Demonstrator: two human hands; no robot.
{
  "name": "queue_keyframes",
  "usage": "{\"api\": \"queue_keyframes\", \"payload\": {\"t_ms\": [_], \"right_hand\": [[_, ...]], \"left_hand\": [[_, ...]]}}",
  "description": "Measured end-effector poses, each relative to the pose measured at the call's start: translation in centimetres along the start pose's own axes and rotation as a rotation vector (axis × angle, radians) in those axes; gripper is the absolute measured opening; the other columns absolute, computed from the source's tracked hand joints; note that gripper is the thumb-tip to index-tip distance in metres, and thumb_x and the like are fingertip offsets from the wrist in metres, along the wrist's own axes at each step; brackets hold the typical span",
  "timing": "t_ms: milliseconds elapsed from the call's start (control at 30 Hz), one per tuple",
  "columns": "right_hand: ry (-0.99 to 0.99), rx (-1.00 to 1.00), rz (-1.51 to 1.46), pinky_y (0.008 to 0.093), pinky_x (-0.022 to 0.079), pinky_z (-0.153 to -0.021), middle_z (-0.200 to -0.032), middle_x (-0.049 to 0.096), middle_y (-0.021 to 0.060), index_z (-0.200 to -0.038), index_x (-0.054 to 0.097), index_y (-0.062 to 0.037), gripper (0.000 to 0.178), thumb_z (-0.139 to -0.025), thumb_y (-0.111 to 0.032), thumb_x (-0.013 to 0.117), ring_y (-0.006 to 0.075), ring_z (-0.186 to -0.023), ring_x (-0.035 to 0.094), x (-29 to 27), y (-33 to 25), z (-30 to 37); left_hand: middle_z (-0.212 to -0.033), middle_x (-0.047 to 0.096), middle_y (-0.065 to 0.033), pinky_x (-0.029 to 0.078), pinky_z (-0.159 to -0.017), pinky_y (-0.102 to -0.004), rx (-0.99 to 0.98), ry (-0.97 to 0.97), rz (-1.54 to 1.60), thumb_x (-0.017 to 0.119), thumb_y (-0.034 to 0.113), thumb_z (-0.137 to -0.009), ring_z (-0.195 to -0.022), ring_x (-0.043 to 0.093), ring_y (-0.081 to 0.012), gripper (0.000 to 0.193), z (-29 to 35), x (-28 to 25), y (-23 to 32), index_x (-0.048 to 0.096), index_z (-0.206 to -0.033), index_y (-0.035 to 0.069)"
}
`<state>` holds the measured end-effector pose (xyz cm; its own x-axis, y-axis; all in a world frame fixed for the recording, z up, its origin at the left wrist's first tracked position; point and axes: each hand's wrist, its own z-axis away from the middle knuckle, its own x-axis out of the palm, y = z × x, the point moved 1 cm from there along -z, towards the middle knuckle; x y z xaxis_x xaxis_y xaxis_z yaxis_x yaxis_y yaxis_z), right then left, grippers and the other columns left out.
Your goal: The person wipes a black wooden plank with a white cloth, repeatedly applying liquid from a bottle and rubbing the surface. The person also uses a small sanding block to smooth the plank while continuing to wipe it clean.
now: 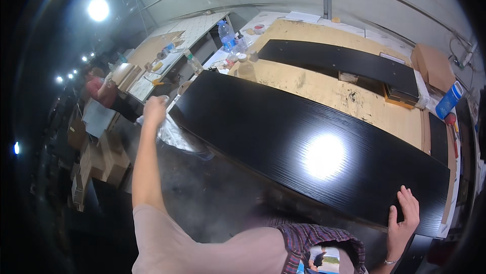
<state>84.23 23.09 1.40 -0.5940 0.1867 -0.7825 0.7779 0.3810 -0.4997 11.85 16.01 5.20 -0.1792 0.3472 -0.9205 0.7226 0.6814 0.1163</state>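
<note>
A long black wood-grain panel [253, 117] lies across the table in front of me, with a bright lamp glare on its surface. At its far left end my left hand [155, 109] is closed on a white cloth [174, 136], which hangs down beside the panel's end. My right hand [405, 213] rests on the panel near its right end, fingers stretched out and nothing held. Part of the cloth is hidden behind my left hand and forearm.
Behind lies another black panel [334, 61] on a stained wooden board [304, 79]. A water bottle [226, 36], a capped jar [246, 69] and a blue bottle [449, 100] stand around. Cardboard boxes [104, 160] are on the left, where another person [101, 89] stands at a table.
</note>
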Motion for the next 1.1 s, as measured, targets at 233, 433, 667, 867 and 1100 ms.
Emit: {"api": "queue_keyframes", "payload": {"t_ms": [233,433,667,867,1100], "right_hand": [[-0.004,0.122,0.11,0.0433,0.047,-0.105,-0.129,0.066,0.0191,-0.124,0.068,0.0026,0.04,-0.085,-0.006,0.069,0.0365,-0.121,0.061,2.1,-6.3,-1.2],[-0.155,-0.074,0.019,0.0456,0.047,-0.107,-0.137,0.06,0.0203,-0.129,0.064,0.0006,0.06,-0.074,-0.018,0.08,0.04,-0.125,0.057,10.2,-19.9,-4.8],[-0.203,-0.215,0.194,0.0502,0.042,-0.111,-0.146,0.054,0.02,-0.135,0.063,-0.0062,0.066,-0.077,-0.034,0.081,0.0435,-0.137,0.046,19.3,-27.6,-7.2],[-0.141,-0.113,0.181,0.0497,0.04,-0.115,-0.148,0.057,0.0156,-0.133,0.067,-0.0061,0.055,-0.082,-0.027,0.075,0.0421,-0.138,0.048,19.6,-28.0,-7.0],[-0.149,-0.119,0.15,0.0485,0.041,-0.114,-0.147,0.058,0.0136,-0.132,0.068,-0.0067,0.051,-0.083,-0.023,0.072,0.0396,-0.138,0.049,20.9,-28.8,-7.9]], "left_hand": [[-0.11,0.068,-0.0143,0.052,-0.094,-0.0389,0.631,-0.016,0.396,0.067,0.006,-0.092,-0.105,0.067,-0.0324,0.02,1.3,-0.8,6.5,0.072,-0.111,0.002],[-0.107,0.069,-0.014,0.053,-0.089,-0.039,0.638,-0.001,0.542,0.066,-0.001,-0.089,-0.101,0.066,-0.032,0.022,-0.6,-4.1,0.8,0.072,-0.11,0.0],[-0.112,0.067,-0.011,0.052,-0.09,-0.0389,0.946,-0.2,0.657,0.071,-0.004,-0.081,-0.105,0.064,-0.0312,0.028,-5.2,0.3,-4.2,0.073,-0.109,0.003],[-0.112,0.06,-0.0124,0.05,-0.091,-0.0397,1.098,-0.34,0.709,0.067,-0.003,-0.085,-0.106,0.062,-0.0321,0.024,-10.5,6.8,-0.3,0.071,-0.107,0.004],[-0.106,0.065,-0.0128,0.052,-0.087,-0.0386,0.812,-0.078,0.693,0.066,0.001,-0.089,-0.098,0.066,-0.0318,0.019,-16.8,10.2,-0.1,0.073,-0.107,-0.001]]}}
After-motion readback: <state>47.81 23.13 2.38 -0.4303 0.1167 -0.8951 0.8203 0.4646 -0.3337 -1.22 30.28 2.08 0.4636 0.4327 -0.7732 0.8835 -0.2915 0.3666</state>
